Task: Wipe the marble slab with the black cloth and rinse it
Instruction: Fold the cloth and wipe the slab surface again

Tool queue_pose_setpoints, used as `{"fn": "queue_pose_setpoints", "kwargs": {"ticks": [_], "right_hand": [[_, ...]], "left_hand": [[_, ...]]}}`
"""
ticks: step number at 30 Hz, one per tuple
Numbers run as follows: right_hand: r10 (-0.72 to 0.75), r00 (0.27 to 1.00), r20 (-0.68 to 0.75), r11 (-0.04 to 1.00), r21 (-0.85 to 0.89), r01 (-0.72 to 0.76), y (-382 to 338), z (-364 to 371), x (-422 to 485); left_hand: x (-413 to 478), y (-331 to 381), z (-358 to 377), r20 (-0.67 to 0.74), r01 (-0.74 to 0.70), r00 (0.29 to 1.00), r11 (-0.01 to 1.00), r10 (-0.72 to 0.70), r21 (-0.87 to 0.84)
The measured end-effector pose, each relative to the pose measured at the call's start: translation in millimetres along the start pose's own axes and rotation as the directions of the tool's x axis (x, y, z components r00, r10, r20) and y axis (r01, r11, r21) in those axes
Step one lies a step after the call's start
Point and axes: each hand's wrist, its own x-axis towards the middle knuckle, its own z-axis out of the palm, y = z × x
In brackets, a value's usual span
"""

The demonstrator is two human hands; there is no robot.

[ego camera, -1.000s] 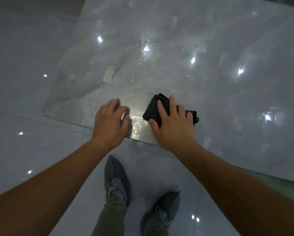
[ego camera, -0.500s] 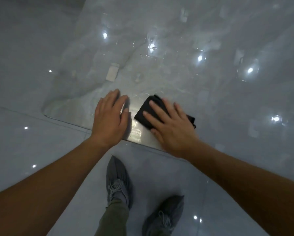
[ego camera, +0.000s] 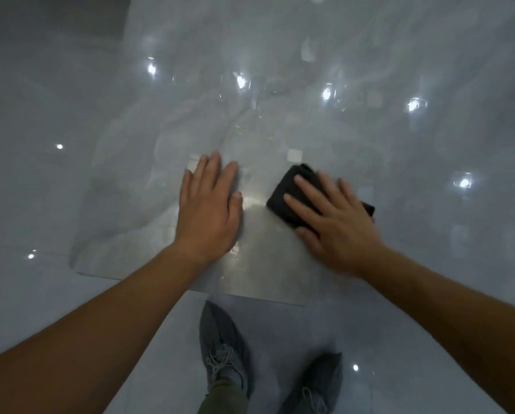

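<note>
- Right hand (ego camera: 336,225) has pushed the black cloth (ego camera: 281,197) farther from the marble slab's (ego camera: 265,264) near edge, fingers spread flat on it.
- Left hand (ego camera: 208,210) lies flat too, bracing to its left.
- Surface looks slick, so that palm might skid.

Dim and cool, bluish grey throughout. Lit from above, with small white spots of glare mirrored across the glossy pale grey veined marble slab (ego camera: 280,130) and the polished grey floor tiles (ego camera: 26,189). Brighter, warmer reflection between the flat left hand (ego camera: 208,216) and the right hand (ego camera: 336,225). Smeared with motion along the right hand's outer edge. Soft and low in contrast everywhere, stretched toward the corners.
</note>
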Motion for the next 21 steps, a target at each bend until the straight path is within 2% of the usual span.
{"fn": "queue_pose_setpoints", "kwargs": {"ticks": [1,3,5,6,7,9,10,12,13,14,16,18,19,20,21], "right_hand": [[0.159,0.987,-0.031,0.987,0.014,-0.159,24,-7,16],[0.476,0.877,-0.071,0.878,0.095,-0.469,65,-24,59],[0.638,0.766,-0.080,0.766,0.163,-0.622,74,-36,100],[0.632,0.771,-0.081,0.772,0.159,-0.616,62,-38,114],[0.560,0.824,-0.093,0.827,0.134,-0.546,45,-37,121],[0.282,0.956,-0.086,0.959,0.053,-0.278,-1,-27,109],[0.146,0.987,-0.059,0.989,0.027,-0.145,-18,-23,91],[-0.023,1.000,-0.002,1.000,0.001,0.023,-18,-15,56],[-0.039,0.999,0.024,0.999,0.006,0.038,-2,-16,48],[0.001,1.000,0.012,1.000,-0.009,-0.001,22,-17,48],[0.234,0.970,-0.065,0.972,-0.008,-0.235,79,-26,69],[0.544,0.836,-0.069,0.838,0.096,-0.537,126,-42,107],[0.631,0.773,-0.064,0.771,0.152,-0.618,134,-50,128],[0.661,0.747,-0.074,0.746,0.177,-0.642,130,-53,146],[0.623,0.776,-0.092,0.778,0.170,-0.605,118,-52,159]], "left_hand": [[6,-1,-1,0.007,-0.007,1.000,1.000,0.007,0.007],[17,-2,-3,-0.016,-0.005,1.000,1.000,0.005,0.029],[25,-3,-5,-0.044,0.004,0.999,1.000,-0.003,0.027],[27,-3,-8,-0.055,0.010,0.998,1.000,-0.010,0.009],[29,-3,-10,-0.066,0.010,0.998,1.000,-0.011,-0.012],[35,-5,-15,-0.083,0.006,0.997,1.000,-0.009,-0.028],[39,-5,-16,-0.081,0.007,0.997,0.999,-0.010,-0.034],[48,-6,-18,-0.071,0.007,0.997,0.999,-0.010,-0.043],[52,-7,-18,-0.069,0.002,0.998,0.999,-0.005,-0.044],[57,-6,-18,-0.066,-0.007,0.998,0.999,0.004,-0.044],[68,-4,-18,-0.054,-0.025,0.998,0.999,0.023,-0.042],[79,-2,-17,-0.063,-0.036,0.997,0.998,0.034,-0.043],[85,-2,-17,-0.073,-0.038,0.997,0.998,0.035,-0.046],[92,-1,-18,-0.083,-0.034,0.996,0.998,0.030,-0.052],[99,0,-20,-0.099,-0.023,0.995,0.998,0.017,-0.060]]}}
